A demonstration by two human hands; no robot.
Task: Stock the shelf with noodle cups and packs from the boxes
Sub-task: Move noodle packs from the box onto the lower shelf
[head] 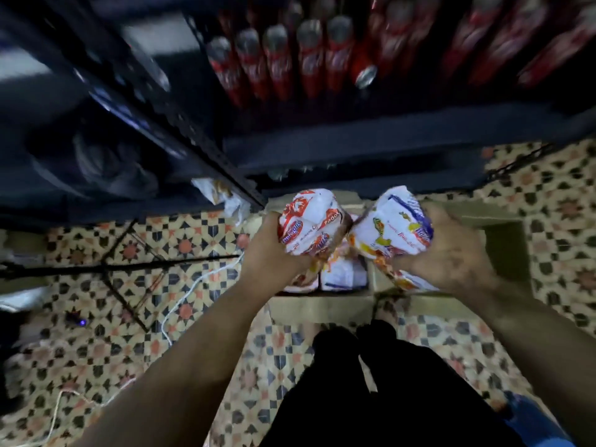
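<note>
I have my left hand (274,250) wrapped round a red-and-white pack (311,221), fingers clamped on its near side. My right hand (448,253) grips a white pack (395,225) with blue and yellow print the same way. Both packs are held side by side above the open box (322,303) on the tiled floor (193,240), where more packs (343,274) lie. The shelf (371,146) with red cans (279,59) stands just beyond.

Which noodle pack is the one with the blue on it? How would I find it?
Look at the open cardboard box on the patterned tile floor, in front of the dark shelf of red cans. Two hands are lifting stacks of packs above it. The blue-edged pack tops the stack in the right hand; the pack in the left hand has red and orange print instead.
</note>
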